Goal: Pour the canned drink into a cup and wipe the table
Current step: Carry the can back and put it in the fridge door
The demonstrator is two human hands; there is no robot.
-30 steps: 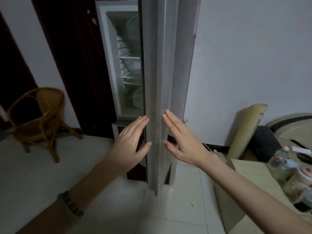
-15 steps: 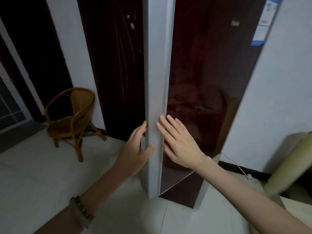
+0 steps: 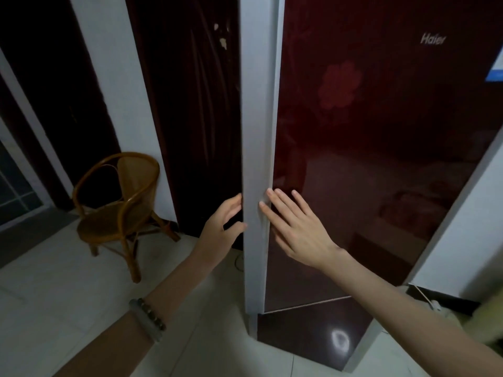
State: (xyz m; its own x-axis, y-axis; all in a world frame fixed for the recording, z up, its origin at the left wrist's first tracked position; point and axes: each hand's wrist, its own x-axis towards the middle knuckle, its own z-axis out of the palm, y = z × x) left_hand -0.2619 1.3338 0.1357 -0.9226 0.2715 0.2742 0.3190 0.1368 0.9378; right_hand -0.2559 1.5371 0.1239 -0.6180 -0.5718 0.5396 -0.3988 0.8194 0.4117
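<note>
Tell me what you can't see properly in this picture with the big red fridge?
All in the head view:
1. Inside the fridge: hidden behind its dark red door.
2. Blue sticker: cut off by the right edge, print too small.
3. Pale thing, lower right: blurred and cut by the edge.
4. Left hand fingertips: partly behind the grey door edge.

Two hands: one left hand (image 3: 221,231) and one right hand (image 3: 295,229). One refrigerator (image 3: 381,172) with two dark red door panels, an upper and a lower. One brand logo (image 3: 432,39), one flower motif (image 3: 340,87), one blue sticker (image 3: 496,72). One rattan chair (image 3: 119,202). Two bracelets (image 3: 148,319) on the left wrist.
</note>
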